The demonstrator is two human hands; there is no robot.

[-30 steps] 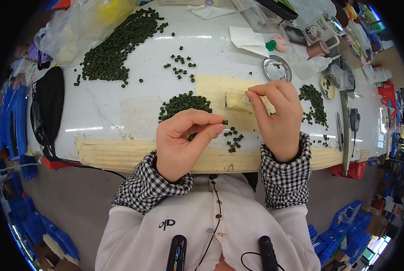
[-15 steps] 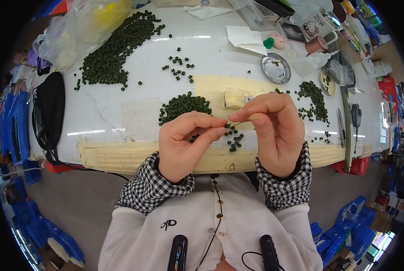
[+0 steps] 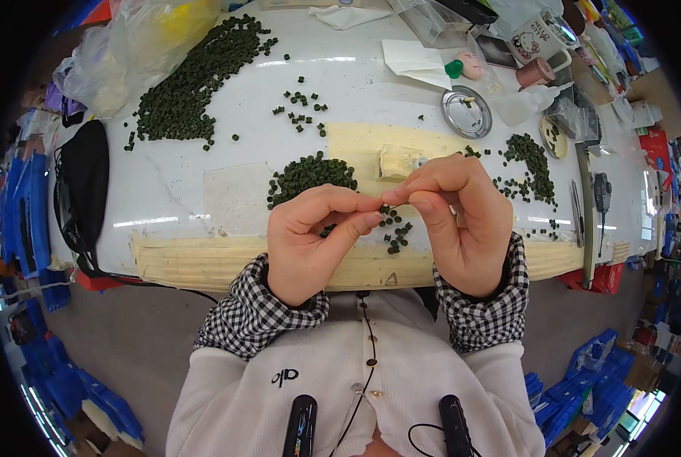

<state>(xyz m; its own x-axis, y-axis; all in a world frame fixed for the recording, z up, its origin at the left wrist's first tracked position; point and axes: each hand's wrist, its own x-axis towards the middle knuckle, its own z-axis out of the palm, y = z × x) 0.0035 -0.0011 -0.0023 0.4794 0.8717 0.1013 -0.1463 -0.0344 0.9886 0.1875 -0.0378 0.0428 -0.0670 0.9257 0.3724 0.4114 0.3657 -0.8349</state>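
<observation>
My left hand [image 3: 310,244] is closed in a pinch, its thumb and forefinger tips holding something too small to make out; one small dark green piece shows right beside them. Opposite it, nearly fingertip to fingertip, my right hand [image 3: 470,221] pinches a thin, wire-like strand that bridges the narrow gap. Beneath and between the hands lie several loose dark green pieces [image 3: 398,238], short and spool-shaped. A larger heap of the same pieces [image 3: 310,174] sits just beyond my left hand. Behind my right fingers stands a small cream block [image 3: 392,163] on a pale yellow sheet [image 3: 352,141].
A big pile of green pieces [image 3: 180,95] spreads at the far left, near a plastic bag [image 3: 100,80] and a black mask [image 3: 85,186]. To the right are another pile [image 3: 535,164], a round metal lid [image 3: 466,113], tweezers [image 3: 577,213], a mug [image 3: 529,42] and a thread spool [image 3: 535,72].
My right fingertips have moved left toward my left hand, and less of the thin strand shows between them. The left hand stays nearly still.
</observation>
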